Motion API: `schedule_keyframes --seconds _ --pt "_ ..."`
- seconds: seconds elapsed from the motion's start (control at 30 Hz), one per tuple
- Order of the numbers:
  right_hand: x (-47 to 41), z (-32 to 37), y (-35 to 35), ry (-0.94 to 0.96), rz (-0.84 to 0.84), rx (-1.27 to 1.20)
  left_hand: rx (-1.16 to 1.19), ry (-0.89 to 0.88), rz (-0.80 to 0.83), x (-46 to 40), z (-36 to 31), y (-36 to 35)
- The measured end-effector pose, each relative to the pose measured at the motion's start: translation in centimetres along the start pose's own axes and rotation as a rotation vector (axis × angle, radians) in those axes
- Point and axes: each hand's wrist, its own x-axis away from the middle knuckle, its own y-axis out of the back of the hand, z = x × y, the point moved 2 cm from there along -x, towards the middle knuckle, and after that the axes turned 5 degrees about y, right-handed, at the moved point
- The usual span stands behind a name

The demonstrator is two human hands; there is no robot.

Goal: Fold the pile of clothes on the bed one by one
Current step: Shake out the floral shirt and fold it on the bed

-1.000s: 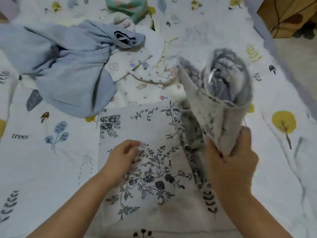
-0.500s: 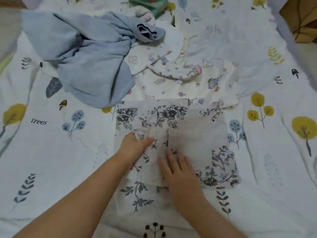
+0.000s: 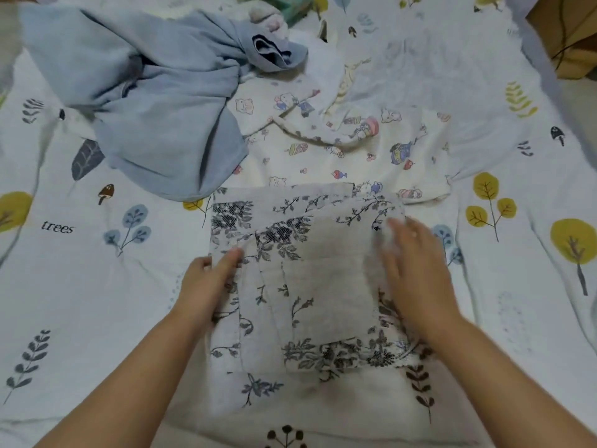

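- Floral garment (image 3: pixel 310 279): thin matt woven cloth, pale grey with dark leaf print, lying smooth.
- Blue garment (image 3: pixel 155 101): soft matt cloth, rumpled.
- Cartoon-print garment (image 3: pixel 361 147): light cream cloth, creased.
- Bed sheet (image 3: pixel 80 286): matt printed cloth.
- Box (image 3: pixel 568 33): brown cardboard, dull.

Both bare forearms reach forward from the bottom edge. The left hand (image 3: pixel 206 279) lies palm down on the left edge of the folded floral cloth (image 3: pixel 310 273), fingers together. The right hand (image 3: pixel 416 266) lies flat on its right side, fingers spread and blurred.
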Motion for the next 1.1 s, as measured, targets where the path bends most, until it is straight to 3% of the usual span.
schedule_keyframes --seconds 0.07,0.13,0.2,0.23,0.3,0.37,0.47,0.5,0.57,0.63,0.7,0.77,0.9,1.0,1.1 --pt "-3.4 -1.1 0.2 -0.104 0.008 0.028 0.007 -0.025 0.057 0.0 -1.1 -0.9" --pt "-6.1 -1.8 -0.3 -0.146 0.093 0.009 -0.024 -0.061 -0.011 0.0 -1.6 -1.3" --pt "-8.0 -2.3 -0.9 -0.140 0.194 0.013 -0.027 -0.203 -0.126 0.0 -1.8 -0.8" --pt "-8.7 -2.3 -0.9 -0.115 0.169 0.060 -0.019 -0.306 -0.179 0.2 -2.1 -0.3" --pt "-9.5 -1.8 -0.6 -0.062 -0.062 0.130 -0.038 -0.491 -0.291 0.5 -2.9 0.9" --pt "-9.6 -0.9 -0.9 -0.063 -0.189 0.146 -0.104 -0.532 -0.375 -0.8 -3.0 1.6" --pt "-8.3 -0.4 -2.8 -0.255 0.001 0.214 -0.492 -0.179 -0.343 -3.1 -2.0 1.0" --pt "-7.4 -0.1 -3.2 -0.278 0.024 0.218 -0.626 -0.180 -0.359 -3.1 -1.8 0.8" --pt "-4.7 0.6 -4.0 -0.203 0.006 0.239 -0.800 -0.508 -0.374 -2.5 -1.4 -0.2" --pt "-1.0 1.0 -5.1 -0.122 0.125 0.321 -1.017 -0.819 -0.240 -1.9 0.0 -1.4" --pt "2.3 0.1 -6.5 -0.073 0.356 0.443 -1.247 -0.801 -0.055 -2.3 1.7 -2.1" --pt "3.3 -1.4 -7.1 -0.081 0.493 0.462 -1.368 -0.688 -0.014 -3.1 2.9 -2.4" --pt "2.6 -1.4 -6.3 -0.056 0.445 0.403 -1.342 -0.699 -0.125 -2.4 0.9 -3.0" --pt "3.9 -0.7 -4.7 -0.102 0.262 0.378 -1.148 -0.970 -0.259 -0.9 -2.4 -5.2" --pt "6.3 -0.2 -4.6 -0.126 0.353 0.417 -1.209 -1.177 -0.101 -0.7 -4.3 -9.0"
